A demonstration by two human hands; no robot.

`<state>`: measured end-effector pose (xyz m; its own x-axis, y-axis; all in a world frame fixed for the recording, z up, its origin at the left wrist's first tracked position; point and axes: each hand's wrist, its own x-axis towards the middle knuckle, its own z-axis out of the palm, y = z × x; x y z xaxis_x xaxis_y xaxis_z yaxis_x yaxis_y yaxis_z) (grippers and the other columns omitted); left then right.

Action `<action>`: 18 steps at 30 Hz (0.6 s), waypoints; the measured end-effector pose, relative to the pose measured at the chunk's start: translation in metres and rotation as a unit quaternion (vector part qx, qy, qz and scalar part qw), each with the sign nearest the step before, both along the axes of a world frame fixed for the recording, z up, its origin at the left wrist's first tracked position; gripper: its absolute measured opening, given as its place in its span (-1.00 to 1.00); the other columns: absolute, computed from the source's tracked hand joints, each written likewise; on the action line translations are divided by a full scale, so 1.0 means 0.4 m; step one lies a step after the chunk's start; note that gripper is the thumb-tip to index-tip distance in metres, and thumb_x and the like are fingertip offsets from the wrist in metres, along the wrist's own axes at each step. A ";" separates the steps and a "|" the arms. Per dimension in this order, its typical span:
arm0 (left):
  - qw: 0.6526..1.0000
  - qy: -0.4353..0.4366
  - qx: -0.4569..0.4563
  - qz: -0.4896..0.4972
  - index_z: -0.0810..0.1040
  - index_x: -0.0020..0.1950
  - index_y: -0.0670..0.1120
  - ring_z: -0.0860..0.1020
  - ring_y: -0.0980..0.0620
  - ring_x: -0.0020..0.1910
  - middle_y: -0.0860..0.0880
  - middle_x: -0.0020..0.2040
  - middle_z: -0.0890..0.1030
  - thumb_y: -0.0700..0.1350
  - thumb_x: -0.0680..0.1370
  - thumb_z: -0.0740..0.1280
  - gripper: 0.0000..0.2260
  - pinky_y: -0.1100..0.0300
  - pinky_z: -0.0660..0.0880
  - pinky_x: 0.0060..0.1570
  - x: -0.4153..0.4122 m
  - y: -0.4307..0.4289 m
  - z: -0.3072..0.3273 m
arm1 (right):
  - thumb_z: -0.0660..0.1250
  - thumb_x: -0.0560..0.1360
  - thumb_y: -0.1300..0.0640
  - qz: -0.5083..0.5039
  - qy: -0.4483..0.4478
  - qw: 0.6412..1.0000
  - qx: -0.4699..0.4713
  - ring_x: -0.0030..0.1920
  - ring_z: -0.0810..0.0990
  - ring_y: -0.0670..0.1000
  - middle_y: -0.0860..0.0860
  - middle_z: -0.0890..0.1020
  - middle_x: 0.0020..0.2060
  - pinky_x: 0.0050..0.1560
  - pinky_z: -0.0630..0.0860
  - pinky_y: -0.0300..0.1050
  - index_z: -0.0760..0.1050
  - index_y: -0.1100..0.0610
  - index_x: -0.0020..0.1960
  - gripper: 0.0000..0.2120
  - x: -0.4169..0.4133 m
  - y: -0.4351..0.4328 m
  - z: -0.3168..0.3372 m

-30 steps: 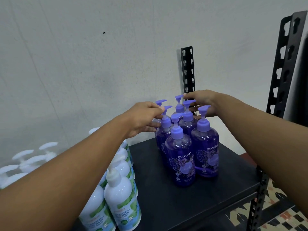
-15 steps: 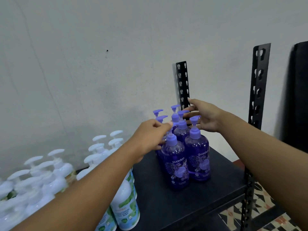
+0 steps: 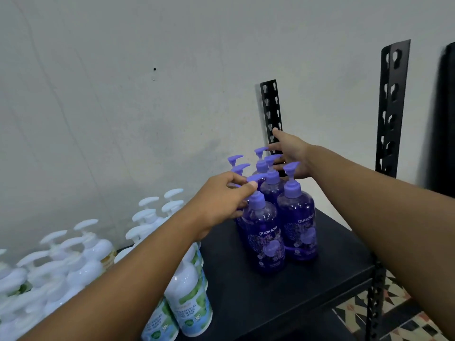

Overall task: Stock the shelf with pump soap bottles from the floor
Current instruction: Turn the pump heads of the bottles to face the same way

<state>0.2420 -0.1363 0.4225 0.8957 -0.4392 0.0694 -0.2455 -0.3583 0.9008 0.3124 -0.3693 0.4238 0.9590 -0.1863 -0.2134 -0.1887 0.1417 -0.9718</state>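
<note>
White plastic pump bottles with green labels (image 3: 189, 299) crowd the left half of the flat black shelf board (image 3: 283, 299), and my left forearm reaches over them. A black slotted metal upright (image 3: 269, 104) stands against the grey wall (image 3: 123, 94) at the shelf's far corner, and a second slotted upright (image 3: 392, 107) rises at the near right, above patterned floor tiles (image 3: 398, 301). The clear purple pump soap bottles (image 3: 299, 225) stand upright in a tight cluster on the right part of the board, with lilac pumps and "guardian" printed on the front two. My left hand (image 3: 221, 203) pinches the pump spout of the front-left purple bottle (image 3: 264, 235) between thumb and fingers. My right hand (image 3: 293, 156) is spread behind the back pumps, its forefinger tip in front of the far upright.
</note>
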 end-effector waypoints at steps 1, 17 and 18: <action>1.000 -0.001 0.000 -0.001 0.61 0.04 -0.01 0.66 0.04 -0.06 -0.08 0.09 0.66 0.01 0.61 0.41 -0.89 0.01 0.65 0.13 0.001 0.000 -0.001 | 0.08 0.55 -0.43 -0.005 0.000 1.000 -0.003 0.01 0.61 0.20 0.13 0.56 0.18 0.10 0.56 0.12 0.52 0.06 0.31 -0.34 -0.001 0.000 0.000; 0.996 -0.075 0.012 0.054 0.61 0.02 0.11 0.69 -0.25 -0.02 -0.10 -0.04 0.69 0.07 0.64 0.31 -0.89 -0.23 0.62 0.08 -0.041 -0.024 -0.012 | 0.16 0.62 -0.16 -0.108 -0.080 0.991 0.011 -0.02 0.62 0.13 0.13 0.71 0.06 0.14 0.51 0.09 0.60 0.14 0.03 -0.58 -0.262 0.041 -0.065; 0.996 -0.074 0.013 0.055 0.61 0.02 0.11 0.69 -0.25 -0.01 -0.10 -0.03 0.69 0.07 0.64 0.30 -0.89 -0.23 0.62 0.09 -0.042 -0.025 -0.012 | 0.18 0.61 -0.13 -0.111 -0.092 0.989 0.014 -0.02 0.62 0.13 0.13 0.72 0.06 0.17 0.52 0.11 0.59 0.13 0.01 -0.63 -0.273 0.043 -0.071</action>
<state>0.2251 -0.1461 0.4178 0.9194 -0.3416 0.1951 -0.3332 -0.4125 0.8478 0.2032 -0.3519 0.3954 0.9179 -0.3940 -0.0473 0.0298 0.1872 -0.9819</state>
